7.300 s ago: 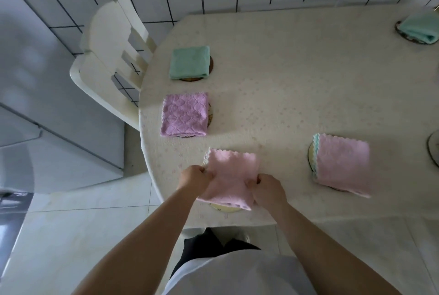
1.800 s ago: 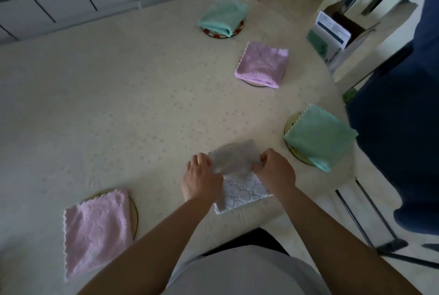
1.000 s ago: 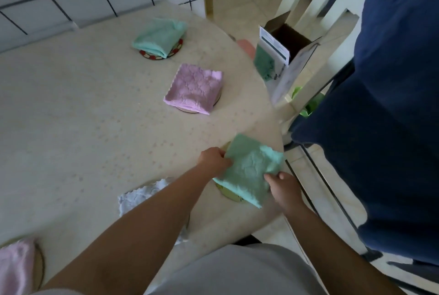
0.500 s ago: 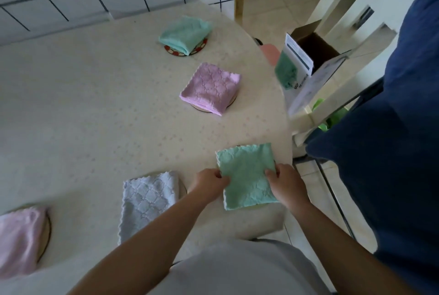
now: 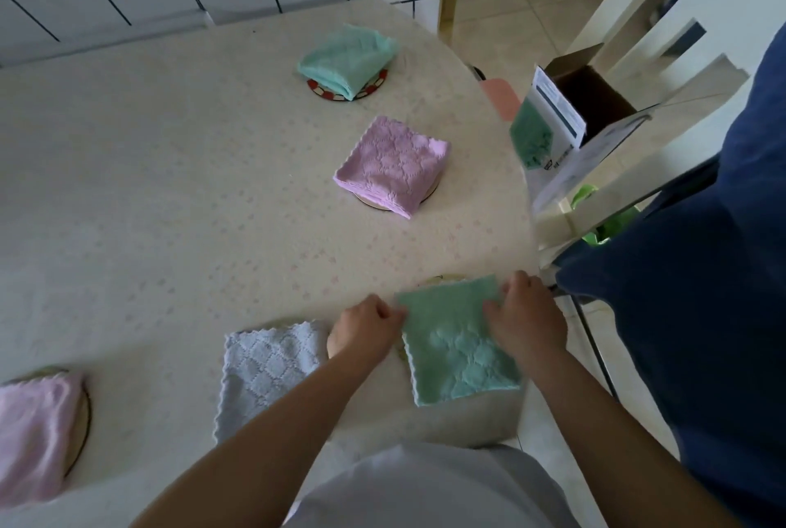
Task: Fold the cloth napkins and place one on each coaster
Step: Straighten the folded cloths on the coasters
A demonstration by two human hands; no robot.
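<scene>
A folded green napkin (image 5: 457,340) lies near the table's front right edge, covering most of a coaster (image 5: 442,279) whose rim shows at its far side. My left hand (image 5: 365,329) pinches the napkin's left edge and my right hand (image 5: 525,321) grips its right edge. To the left, a folded grey-white napkin (image 5: 266,374) rests on its coaster. Farther off are a lilac napkin (image 5: 393,163) on a coaster, a mint napkin (image 5: 346,59) on a red-rimmed coaster, and a pink napkin (image 5: 36,434) on a coaster at the left edge.
The round table (image 5: 170,187) wears a cream cloth. On the right stand a white chair (image 5: 638,59) with an open cardboard box (image 5: 591,102) on it and a dark blue cloth (image 5: 701,272) hanging close to my right arm. A tiled wall runs behind.
Both hands slid up the green napkin's sides to its far corners. The napkin stayed flat over its coaster, and the view shifted slightly.
</scene>
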